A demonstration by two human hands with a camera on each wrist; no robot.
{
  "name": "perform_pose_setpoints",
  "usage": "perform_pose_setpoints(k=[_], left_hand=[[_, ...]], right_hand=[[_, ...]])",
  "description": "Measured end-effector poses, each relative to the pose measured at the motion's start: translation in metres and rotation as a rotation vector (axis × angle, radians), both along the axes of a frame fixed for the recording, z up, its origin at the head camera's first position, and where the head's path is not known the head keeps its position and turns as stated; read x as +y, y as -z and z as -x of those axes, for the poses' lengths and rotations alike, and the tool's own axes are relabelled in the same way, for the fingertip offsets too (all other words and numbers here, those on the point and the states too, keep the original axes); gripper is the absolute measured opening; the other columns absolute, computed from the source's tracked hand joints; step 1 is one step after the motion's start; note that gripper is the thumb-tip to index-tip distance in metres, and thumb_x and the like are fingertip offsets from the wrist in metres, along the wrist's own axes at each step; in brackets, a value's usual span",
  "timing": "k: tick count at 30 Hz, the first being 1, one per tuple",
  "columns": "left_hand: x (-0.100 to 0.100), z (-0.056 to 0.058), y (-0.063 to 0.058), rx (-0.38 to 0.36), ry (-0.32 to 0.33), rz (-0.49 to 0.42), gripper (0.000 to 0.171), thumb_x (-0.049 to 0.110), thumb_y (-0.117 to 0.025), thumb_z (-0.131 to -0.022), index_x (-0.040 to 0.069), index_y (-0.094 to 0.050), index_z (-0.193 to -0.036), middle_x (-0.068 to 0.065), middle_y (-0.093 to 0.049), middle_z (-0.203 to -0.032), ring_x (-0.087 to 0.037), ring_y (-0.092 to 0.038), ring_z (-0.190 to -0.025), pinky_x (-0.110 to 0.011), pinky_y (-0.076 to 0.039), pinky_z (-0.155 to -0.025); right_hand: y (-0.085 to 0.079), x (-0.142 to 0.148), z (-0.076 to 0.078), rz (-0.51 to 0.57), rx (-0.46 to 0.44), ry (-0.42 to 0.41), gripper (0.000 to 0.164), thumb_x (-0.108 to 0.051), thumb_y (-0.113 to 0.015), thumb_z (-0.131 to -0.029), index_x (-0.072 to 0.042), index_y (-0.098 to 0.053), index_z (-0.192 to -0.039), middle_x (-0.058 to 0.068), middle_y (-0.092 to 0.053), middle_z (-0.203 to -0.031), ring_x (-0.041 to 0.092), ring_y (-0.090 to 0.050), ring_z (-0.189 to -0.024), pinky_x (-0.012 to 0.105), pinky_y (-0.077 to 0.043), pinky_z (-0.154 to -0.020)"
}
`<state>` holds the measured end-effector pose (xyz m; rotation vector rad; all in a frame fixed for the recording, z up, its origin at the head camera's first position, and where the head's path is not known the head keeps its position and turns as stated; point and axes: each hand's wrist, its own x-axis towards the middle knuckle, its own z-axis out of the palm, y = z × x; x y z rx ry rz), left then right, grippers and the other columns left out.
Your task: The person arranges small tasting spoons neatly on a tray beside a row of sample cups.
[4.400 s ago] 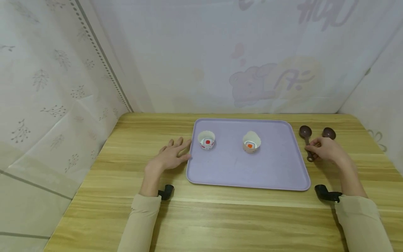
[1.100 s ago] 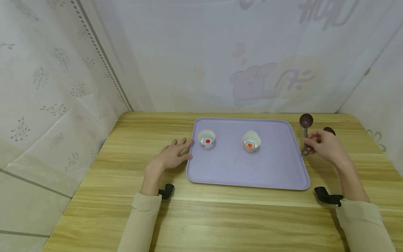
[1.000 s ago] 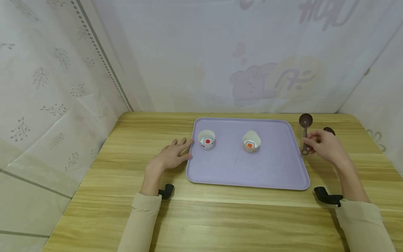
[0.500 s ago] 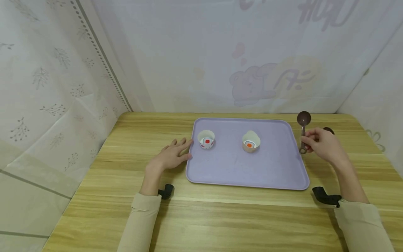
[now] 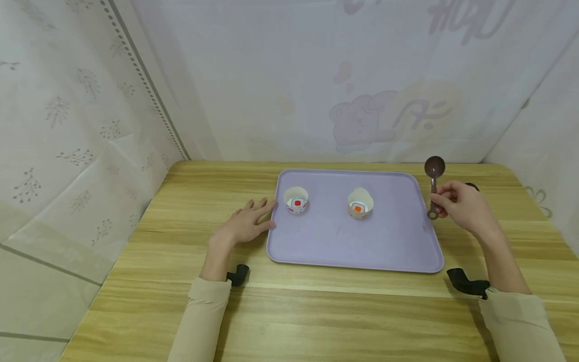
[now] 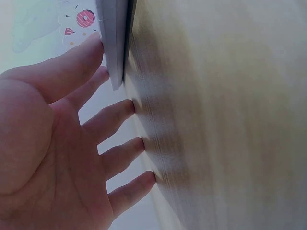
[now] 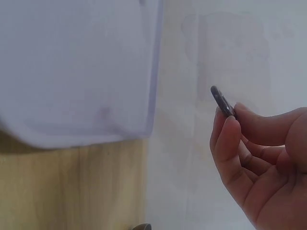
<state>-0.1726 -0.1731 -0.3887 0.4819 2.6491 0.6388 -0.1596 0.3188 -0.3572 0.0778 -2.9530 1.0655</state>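
- The right hand (image 5: 466, 205) pinches a brown measuring spoon (image 5: 435, 168) by its handle, near the right edge of the lilac tray (image 5: 389, 246).
- That spoon lay on the counter (image 5: 339, 317) seconds ago; now it's up in the air, so the lift looks done.
- The left hand (image 5: 244, 224), fingers straight and spread, touches the tray's left rim.
- A second spoon (image 5: 472, 186) is mostly hidden.

— Spoon (image 5: 434, 168)?
— Dark brown.
— Tray (image 5: 389, 241)?
— Plain lilac.
— Left cup (image 5: 296, 192)?
— White, red-pink motifs outside.
— Right cup (image 5: 361, 194)?
— Tan outside, cream inside.
— Table (image 5: 325, 322)?
— Yellow-brown wood grain.
— Left cloth (image 5: 68, 130)?
— White, grey sprigs.
— Sleeves (image 5: 203, 306)?
— Beige.
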Motion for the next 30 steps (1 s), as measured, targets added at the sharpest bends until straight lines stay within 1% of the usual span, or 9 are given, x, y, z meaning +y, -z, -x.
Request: perform_pose_setpoints(k=[4, 8, 14, 19, 27, 30], left_hand=[[-0.001, 0.0, 0.001, -0.002, 0.0, -0.001, 0.063, 0.037, -0.051, -0.106, 0.019, -0.026, -0.162, -0.017, -0.018, -0.166, -0.046, -0.006, -0.152, -0.064, -0.006, -0.12], [-0.001, 0.0, 0.001, 0.001, 0.0, -0.001, 0.063, 0.037, -0.051, -0.106, 0.019, -0.027, -0.162, -0.017, -0.019, -0.166, -0.046, -0.006, -0.152, -0.064, -0.006, -0.12], [0.0, 0.0, 0.001, -0.002, -0.001, -0.005, 0.063, 0.038, -0.05, -0.106, 0.019, -0.027, -0.162, -0.017, -0.018, -0.166, -0.046, -0.006, -0.152, -0.065, -0.006, -0.12], [-0.001, 0.0, 0.001, 0.001, 0.001, -0.005, 0.063, 0.037, -0.051, -0.106, 0.019, -0.027, -0.162, -0.017, -0.019, -0.166, -0.046, -0.006, -0.151, -0.065, -0.006, -0.119], [-0.002, 0.001, 0.002, 0.0, 0.0, -0.009, 0.063, 0.036, -0.051, -0.106, 0.019, -0.027, -0.162, -0.017, -0.018, -0.166, -0.046, -0.005, -0.152, -0.066, -0.006, -0.119], [-0.002, 0.001, 0.002, -0.001, 0.002, -0.01, 0.063, 0.037, -0.051, -0.106, 0.019, -0.027, -0.162, -0.017, -0.018, -0.166, -0.046, -0.005, -0.152, -0.066, -0.006, -0.119]], right_hand=[[-0.003, -0.003, -0.001, -0.003, -0.002, 0.001, 0.034, -0.024, -0.056, -0.106, 0.009, -0.056, -0.112, 0.011, -0.069, -0.082, 0.019, -0.067, -0.065, 0.028, -0.055, -0.056], [-0.005, -0.005, -0.002, -0.011, -0.001, 0.002, 0.032, -0.023, -0.056, -0.105, 0.008, -0.057, -0.111, 0.009, -0.069, -0.08, 0.018, -0.067, -0.064, 0.028, -0.054, -0.056], [-0.007, -0.007, -0.003, 0.006, 0.016, 0.01, 0.029, -0.022, -0.056, -0.105, 0.007, -0.056, -0.109, 0.011, -0.068, -0.08, 0.019, -0.067, -0.065, 0.029, -0.056, -0.056], [-0.01, -0.01, -0.003, 0.005, 0.021, 0.011, 0.031, -0.024, -0.056, -0.105, 0.006, -0.057, -0.109, 0.012, -0.068, -0.08, 0.021, -0.067, -0.066, 0.03, -0.056, -0.056], [-0.013, -0.017, -0.003, -0.01, 0.038, 0.015, 0.032, -0.027, -0.06, -0.104, 0.004, -0.059, -0.109, 0.009, -0.069, -0.08, 0.016, -0.066, -0.064, 0.025, -0.052, -0.055], [-0.013, -0.018, -0.002, 0.01, 0.033, 0.013, 0.032, -0.026, -0.06, -0.104, 0.005, -0.057, -0.109, 0.011, -0.069, -0.082, 0.014, -0.065, -0.064, 0.026, -0.053, -0.055]])
